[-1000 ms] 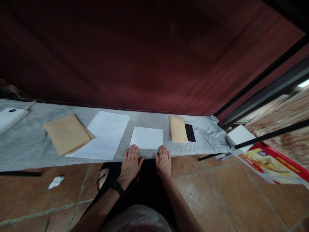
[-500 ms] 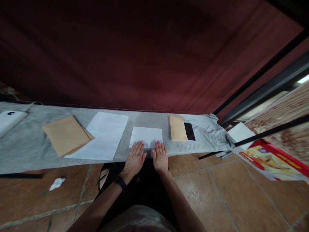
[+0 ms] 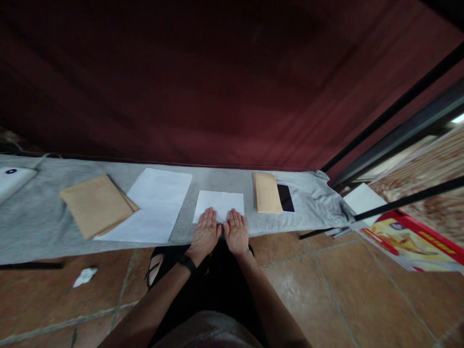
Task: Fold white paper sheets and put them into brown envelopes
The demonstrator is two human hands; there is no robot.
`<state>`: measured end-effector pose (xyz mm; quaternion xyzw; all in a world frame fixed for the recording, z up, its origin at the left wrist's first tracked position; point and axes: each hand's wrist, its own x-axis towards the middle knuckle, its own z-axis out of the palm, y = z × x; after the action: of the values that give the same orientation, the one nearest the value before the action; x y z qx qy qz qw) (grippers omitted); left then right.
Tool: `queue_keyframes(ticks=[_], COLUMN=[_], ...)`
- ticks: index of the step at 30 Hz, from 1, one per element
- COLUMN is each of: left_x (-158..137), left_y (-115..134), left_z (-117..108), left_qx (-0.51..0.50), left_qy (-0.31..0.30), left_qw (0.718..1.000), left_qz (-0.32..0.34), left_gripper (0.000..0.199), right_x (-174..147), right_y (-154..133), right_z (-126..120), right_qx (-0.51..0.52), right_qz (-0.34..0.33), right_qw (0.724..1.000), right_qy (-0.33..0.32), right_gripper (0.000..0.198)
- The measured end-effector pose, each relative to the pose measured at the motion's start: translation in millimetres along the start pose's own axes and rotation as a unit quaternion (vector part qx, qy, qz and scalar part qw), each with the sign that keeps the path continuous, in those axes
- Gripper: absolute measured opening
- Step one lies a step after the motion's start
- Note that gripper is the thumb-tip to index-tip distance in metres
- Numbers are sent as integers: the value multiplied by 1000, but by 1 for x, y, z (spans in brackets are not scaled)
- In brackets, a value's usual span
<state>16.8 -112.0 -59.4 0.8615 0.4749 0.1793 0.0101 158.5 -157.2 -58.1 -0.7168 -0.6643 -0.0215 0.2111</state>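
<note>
A grey cloth (image 3: 217,178) covers the narrow tabletop, which runs along a dark red curtain (image 3: 217,106). Toward the left end a stack of brown envelopes (image 3: 94,205) lies askew, overlapping the near left part of a large white sheet (image 3: 159,205). Farther left, at the edge of view, sits a white device (image 3: 12,183), with a pale cable (image 3: 47,155) near it. On the right, tan envelopes (image 3: 267,193) lie beside a dark-screened tablet (image 3: 287,199), covering its left edge. Past the right end a black bar (image 3: 409,199) slants across the view, passing in front of a white panel (image 3: 362,198) and close to a red and yellow box (image 3: 406,239). A crumpled white scrap (image 3: 85,276) lies on the tiled floor (image 3: 297,295).

The box bears yellow characters on its red side, too small to read, and a dark blue emblem above a picture of food. A faint reddish mark shows on the top brown envelope.

The small white paper (image 3: 219,199) lies flat between the large sheet and the tan envelopes, apart from both. The left hand (image 3: 204,236), below a black wristband (image 3: 187,263), and the right hand (image 3: 237,236) rest over its near edge. Each grip is flat and uncurled, fingers straight and together, thumbs pointing inward near each other; neither has hold of anything, and the fingers lie on the paper.
</note>
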Motion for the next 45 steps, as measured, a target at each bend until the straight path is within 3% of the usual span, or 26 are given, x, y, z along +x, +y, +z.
queue_keyframes(ticks=[17,21,27,33,45], left_x=[-18,-8,23,36,28], left_y=[-27,-19,-1,-8,-29], left_z=[-14,-17,-12,-3,0], left_qx=[-20,-30,-38,-31,-5], left_qy=[51,41,-29,-59,-11], left_qw=[995,998,998,996,999], left_qz=[-81,-49,44,53,-35], left_gripper=[65,63,58,58,61], right_x=[-18,-8,22,39,31], right_y=[27,20,-1,-4,13], right_z=[-7,-12,-13,0,13], right_qx=[-5,-3,31,46,-11], right_qz=[60,50,-16,-23,39], right_qw=[998,998,999,998,999], right_qy=[33,32,-12,-34,25], right_gripper=[53,52,48,46,54])
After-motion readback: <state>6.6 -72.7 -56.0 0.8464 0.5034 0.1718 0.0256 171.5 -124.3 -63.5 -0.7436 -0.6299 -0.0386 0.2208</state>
